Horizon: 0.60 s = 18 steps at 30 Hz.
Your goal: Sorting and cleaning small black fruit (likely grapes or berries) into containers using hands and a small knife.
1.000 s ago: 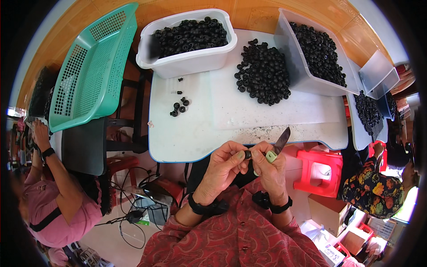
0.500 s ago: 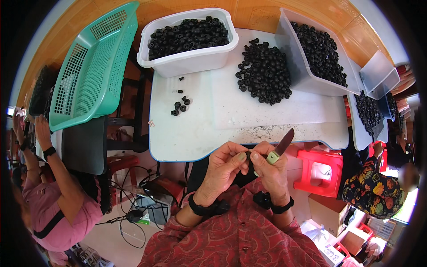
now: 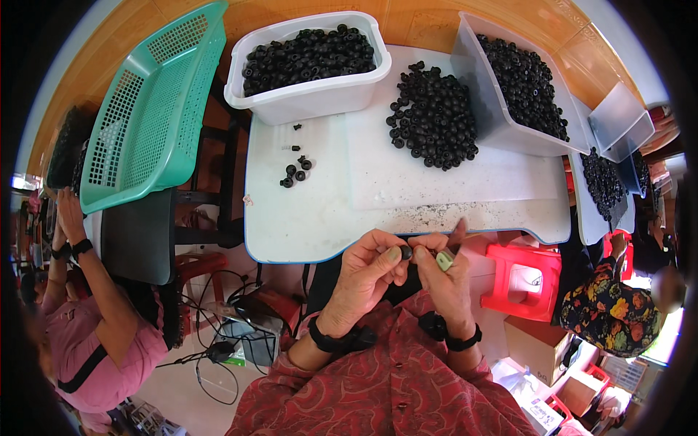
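My left hand [image 3: 371, 272] pinches a small black round piece [image 3: 406, 252] between thumb and fingertips, just below the near edge of the white table [image 3: 327, 211]. My right hand [image 3: 445, 276] is shut around a small knife with a pale green handle [image 3: 444, 260]; its blade points up and is blurred, right beside the black piece. Both hands almost touch. A loose heap of the same black pieces [image 3: 435, 116] lies on the table further back.
A white tub [image 3: 309, 87] and a clear bin [image 3: 509, 94] hold many black pieces. Several pieces [image 3: 294, 171] lie loose at the left. A green mesh basket [image 3: 149, 116] leans at the left. A red stool [image 3: 523, 280] stands at the right; other people sit at both sides.
The knife blade has swung from pointing up and to the right toward the black piece in my left hand. The person at the left lowered an arm.
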Tool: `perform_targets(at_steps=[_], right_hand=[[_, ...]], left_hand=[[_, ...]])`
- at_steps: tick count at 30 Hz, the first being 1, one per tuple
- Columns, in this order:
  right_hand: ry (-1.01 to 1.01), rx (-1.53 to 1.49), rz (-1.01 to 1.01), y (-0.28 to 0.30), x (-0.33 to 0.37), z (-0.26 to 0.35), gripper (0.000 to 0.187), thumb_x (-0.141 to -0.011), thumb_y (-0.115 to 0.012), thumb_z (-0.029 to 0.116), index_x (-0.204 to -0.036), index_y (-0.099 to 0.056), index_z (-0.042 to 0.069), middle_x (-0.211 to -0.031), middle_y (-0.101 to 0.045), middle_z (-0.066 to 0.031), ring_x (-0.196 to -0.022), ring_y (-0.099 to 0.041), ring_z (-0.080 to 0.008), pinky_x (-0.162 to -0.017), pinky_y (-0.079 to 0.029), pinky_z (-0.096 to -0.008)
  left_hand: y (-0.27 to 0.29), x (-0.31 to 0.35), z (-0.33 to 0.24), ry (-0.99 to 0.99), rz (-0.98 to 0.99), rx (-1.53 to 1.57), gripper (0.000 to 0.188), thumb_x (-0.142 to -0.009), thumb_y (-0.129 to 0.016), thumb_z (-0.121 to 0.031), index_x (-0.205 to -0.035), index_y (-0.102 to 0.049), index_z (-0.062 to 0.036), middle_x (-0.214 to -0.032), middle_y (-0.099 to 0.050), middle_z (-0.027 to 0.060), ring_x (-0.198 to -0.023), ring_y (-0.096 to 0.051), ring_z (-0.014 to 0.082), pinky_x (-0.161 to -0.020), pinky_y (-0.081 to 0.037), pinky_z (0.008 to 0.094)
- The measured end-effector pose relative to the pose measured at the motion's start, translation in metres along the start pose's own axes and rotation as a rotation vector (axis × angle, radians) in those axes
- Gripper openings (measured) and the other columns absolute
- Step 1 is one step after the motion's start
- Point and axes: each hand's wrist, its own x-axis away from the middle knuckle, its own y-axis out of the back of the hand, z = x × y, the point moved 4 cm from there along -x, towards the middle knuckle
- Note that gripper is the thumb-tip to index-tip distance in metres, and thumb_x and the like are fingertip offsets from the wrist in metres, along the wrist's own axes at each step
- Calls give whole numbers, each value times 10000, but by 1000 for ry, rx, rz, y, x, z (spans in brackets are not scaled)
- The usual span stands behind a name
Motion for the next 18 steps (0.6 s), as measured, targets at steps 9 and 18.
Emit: perform_targets(at_steps=[9,18], right_hand=[[307,671,-71,-20,4,11,431,-760,-544,-111,-1167,-598,23,-927,-565,-160,-803,-618,-317,-682,-512,-385],[391,756,-132,-20,2,8,533,-680,-580,-110,-1184,-612,60,-880,-525,-109,-699,-611,-265,-575,-504,-376]], left_hand=[[2,3,0,-56,-43,-57,201,-923,-624,-136,-1070,-578,-7,-821,-617,59,-687,-577,113,-599,-473,254],[-1,3,-1,-96,-25,-98,240,-923,-628,-166,-1077,-563,7,-837,-614,63,-699,-583,117,-618,-483,240]])
